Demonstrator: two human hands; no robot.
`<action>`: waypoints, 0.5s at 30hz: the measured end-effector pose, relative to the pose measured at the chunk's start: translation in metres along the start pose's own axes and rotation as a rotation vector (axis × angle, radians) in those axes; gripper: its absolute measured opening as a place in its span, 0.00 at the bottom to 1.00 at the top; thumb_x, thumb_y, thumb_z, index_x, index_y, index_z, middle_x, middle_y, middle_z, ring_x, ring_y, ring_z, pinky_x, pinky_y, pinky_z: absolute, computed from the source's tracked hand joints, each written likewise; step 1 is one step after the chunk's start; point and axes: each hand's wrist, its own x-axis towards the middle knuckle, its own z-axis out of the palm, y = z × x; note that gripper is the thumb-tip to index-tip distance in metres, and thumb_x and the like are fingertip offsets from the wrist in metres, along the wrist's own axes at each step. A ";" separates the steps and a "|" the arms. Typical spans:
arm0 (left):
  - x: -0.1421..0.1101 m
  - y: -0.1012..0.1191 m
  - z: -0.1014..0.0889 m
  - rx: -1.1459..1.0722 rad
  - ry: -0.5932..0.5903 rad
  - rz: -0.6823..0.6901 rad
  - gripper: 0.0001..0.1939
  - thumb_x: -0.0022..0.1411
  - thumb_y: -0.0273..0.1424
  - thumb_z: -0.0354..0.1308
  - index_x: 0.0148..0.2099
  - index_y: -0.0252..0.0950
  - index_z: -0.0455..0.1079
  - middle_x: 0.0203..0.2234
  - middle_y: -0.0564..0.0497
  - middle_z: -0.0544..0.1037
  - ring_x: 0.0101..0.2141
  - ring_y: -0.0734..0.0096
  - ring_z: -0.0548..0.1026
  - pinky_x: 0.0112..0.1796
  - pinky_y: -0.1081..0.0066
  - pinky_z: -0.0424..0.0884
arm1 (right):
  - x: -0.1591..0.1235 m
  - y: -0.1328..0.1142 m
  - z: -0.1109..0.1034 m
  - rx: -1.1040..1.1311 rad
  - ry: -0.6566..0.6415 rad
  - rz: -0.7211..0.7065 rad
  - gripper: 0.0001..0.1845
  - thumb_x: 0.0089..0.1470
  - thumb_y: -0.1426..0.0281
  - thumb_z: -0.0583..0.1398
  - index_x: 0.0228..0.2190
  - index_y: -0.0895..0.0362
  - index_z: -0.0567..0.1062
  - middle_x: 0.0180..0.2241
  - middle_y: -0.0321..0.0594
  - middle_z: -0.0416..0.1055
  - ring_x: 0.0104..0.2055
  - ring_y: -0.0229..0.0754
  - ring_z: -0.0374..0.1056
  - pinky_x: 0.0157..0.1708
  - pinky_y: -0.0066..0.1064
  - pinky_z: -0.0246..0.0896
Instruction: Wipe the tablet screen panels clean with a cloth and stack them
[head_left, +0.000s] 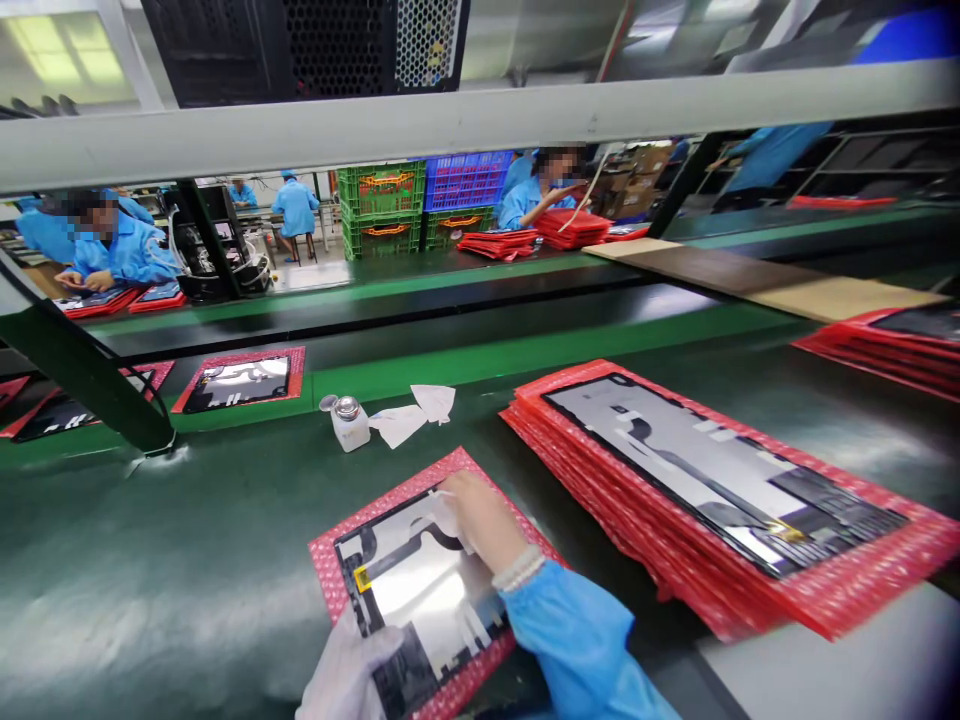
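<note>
A flat screen panel [427, 590] with a silvery back, a dark flex cable and a yellow-edged label lies on a red bubble-wrap sheet [328, 575] at the lower middle. My left hand [349, 665], in a white glove, grips the panel's near left edge, its thumb over the top. Bare and closed, my right hand [476, 515] presses a white wipe [439, 515] on the panel's far part; its fingertips are partly hidden. Beyond stand a white pump bottle [351, 425] with a metal top and two crumpled white wipes [401, 424].
At right rises a stack of red bubble-wrap sheets [600, 500] topped by another panel [675, 460]. More wrapped panels [244, 380] lie on the green belt [390, 372]. A slanted green post [90, 370] stands left. A pale rail [480, 120] crosses above; people in blue work beyond.
</note>
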 end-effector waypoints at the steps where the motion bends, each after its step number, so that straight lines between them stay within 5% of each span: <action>1: -0.001 0.000 -0.001 0.028 -0.017 0.005 0.27 0.43 0.28 0.66 0.49 0.38 0.72 0.42 0.44 0.79 0.52 0.48 0.70 0.55 0.54 0.63 | 0.003 0.010 -0.010 0.003 0.041 0.038 0.09 0.51 0.75 0.55 0.26 0.57 0.75 0.30 0.43 0.72 0.36 0.45 0.68 0.42 0.37 0.60; 6: -0.013 0.009 0.002 0.316 0.027 0.215 0.22 0.45 0.35 0.66 0.46 0.39 0.74 0.43 0.46 0.79 0.51 0.50 0.71 0.53 0.55 0.65 | -0.002 0.041 -0.071 0.138 0.296 0.176 0.12 0.53 0.65 0.56 0.33 0.58 0.75 0.32 0.44 0.74 0.35 0.45 0.70 0.38 0.37 0.63; 11: -0.015 0.031 -0.008 0.743 0.167 0.479 0.18 0.54 0.37 0.61 0.46 0.34 0.74 0.41 0.44 0.80 0.42 0.56 0.77 0.45 0.61 0.74 | -0.020 0.042 -0.111 0.742 0.786 0.264 0.20 0.45 0.58 0.64 0.38 0.57 0.73 0.35 0.39 0.73 0.35 0.41 0.69 0.40 0.35 0.65; 15: 0.006 0.039 -0.031 1.415 -0.178 0.892 0.17 0.62 0.27 0.51 0.51 0.45 0.71 0.47 0.51 0.77 0.50 0.64 0.72 0.54 0.63 0.66 | -0.026 0.037 -0.104 0.807 0.818 0.258 0.19 0.43 0.59 0.66 0.37 0.56 0.74 0.34 0.38 0.73 0.36 0.40 0.69 0.41 0.36 0.64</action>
